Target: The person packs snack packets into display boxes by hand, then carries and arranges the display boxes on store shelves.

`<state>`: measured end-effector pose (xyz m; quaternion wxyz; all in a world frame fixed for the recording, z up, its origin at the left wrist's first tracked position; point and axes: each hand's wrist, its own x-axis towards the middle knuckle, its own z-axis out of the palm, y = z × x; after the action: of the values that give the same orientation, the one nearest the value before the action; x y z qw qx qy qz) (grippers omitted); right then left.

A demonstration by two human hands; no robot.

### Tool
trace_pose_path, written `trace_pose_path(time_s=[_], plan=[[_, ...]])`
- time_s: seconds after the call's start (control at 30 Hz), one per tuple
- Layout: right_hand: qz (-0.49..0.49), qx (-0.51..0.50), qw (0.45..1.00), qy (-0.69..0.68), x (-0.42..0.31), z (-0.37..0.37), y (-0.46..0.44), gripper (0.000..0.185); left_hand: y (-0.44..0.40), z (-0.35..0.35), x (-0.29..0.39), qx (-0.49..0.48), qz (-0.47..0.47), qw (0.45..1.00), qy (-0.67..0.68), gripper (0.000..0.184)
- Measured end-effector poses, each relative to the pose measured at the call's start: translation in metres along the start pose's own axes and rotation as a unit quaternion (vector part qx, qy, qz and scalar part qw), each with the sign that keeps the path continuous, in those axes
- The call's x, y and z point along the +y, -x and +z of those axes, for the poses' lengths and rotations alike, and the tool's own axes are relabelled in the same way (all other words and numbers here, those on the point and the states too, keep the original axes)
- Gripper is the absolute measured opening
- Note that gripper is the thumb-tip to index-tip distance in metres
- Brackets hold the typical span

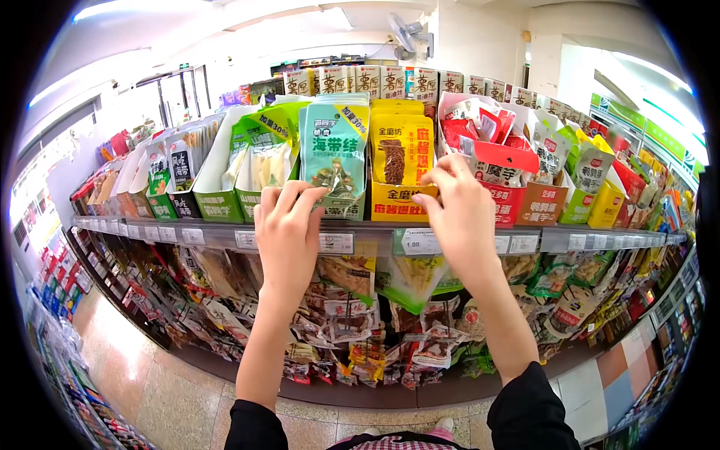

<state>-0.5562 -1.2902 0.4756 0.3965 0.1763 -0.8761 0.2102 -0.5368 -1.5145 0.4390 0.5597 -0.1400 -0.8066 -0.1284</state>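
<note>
My left hand [287,225] is at the front left corner of a green display box [350,208] of teal snack packets [335,142], its fingers curled and thumb close to the box edge. My right hand [461,202] bends its fingers and thumb at the front right corner of a yellow display box [394,202]. Yellow packets [401,154] stand upright in that box. The two boxes sit side by side between my hands. Just behind my right hand is a red-and-white box [510,157] with red packets inside. My fingers partly cover the box corners.
Green boxes [219,201] of snack packets stand left along the shelf edge [375,238], which carries price tags. A row of upright cartons [367,79] stands behind. Hanging snack bags [349,319] fill the rack below. A wall fan [407,34] is at the back.
</note>
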Motion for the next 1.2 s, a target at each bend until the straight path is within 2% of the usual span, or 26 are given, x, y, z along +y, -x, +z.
trace_pose_path(time_s=[0.13,0.27,0.43,0.63,0.77,0.83,0.93,0.97,1.0,1.07,1.13,1.2], plan=[[-0.081,0.018,0.995,-0.058,-0.004,0.013,0.007,0.020,-0.008,0.007,-0.004,-0.006,-0.006,1.000,0.025,0.016],[-0.105,0.037,0.985,-0.129,0.006,0.023,0.003,0.017,-0.016,0.007,-0.009,-0.022,-0.014,0.997,0.074,0.015],[-0.100,0.044,0.978,-0.177,0.013,0.025,0.003,0.014,-0.017,0.012,-0.006,-0.025,-0.031,0.995,0.088,0.015],[-0.116,0.053,0.977,-0.169,0.012,0.025,0.008,0.018,-0.013,0.006,0.001,-0.045,-0.057,0.994,0.085,0.013],[-0.124,0.039,0.972,-0.194,0.013,0.025,0.011,0.026,-0.013,-0.003,0.024,-0.021,-0.063,0.997,0.050,0.019],[-0.132,0.049,0.969,-0.204,0.013,0.017,0.016,0.031,-0.015,-0.007,0.046,0.012,-0.069,0.995,0.076,0.019],[-0.065,0.058,0.963,-0.254,0.021,-0.009,0.028,0.029,-0.015,-0.006,0.071,0.035,-0.041,0.991,0.123,0.019],[-0.079,0.120,0.959,-0.244,0.032,-0.013,0.031,0.025,-0.016,-0.003,0.077,0.035,-0.018,0.989,0.140,0.019],[-0.036,0.142,0.959,-0.242,0.035,-0.028,0.034,0.020,-0.016,0.001,0.084,0.035,0.005,0.987,0.155,0.019],[-0.024,0.232,0.954,-0.189,0.056,-0.039,0.038,0.017,-0.018,0.007,0.102,-0.001,0.014,0.984,0.180,0.021],[0.042,0.208,0.966,-0.148,0.070,-0.055,0.041,0.022,-0.020,0.023,0.115,-0.013,0.030,0.983,0.183,0.025],[0.061,0.171,0.977,-0.108,0.086,-0.060,0.040,0.026,-0.025,0.036,0.131,-0.031,0.025,0.980,0.192,0.030]])
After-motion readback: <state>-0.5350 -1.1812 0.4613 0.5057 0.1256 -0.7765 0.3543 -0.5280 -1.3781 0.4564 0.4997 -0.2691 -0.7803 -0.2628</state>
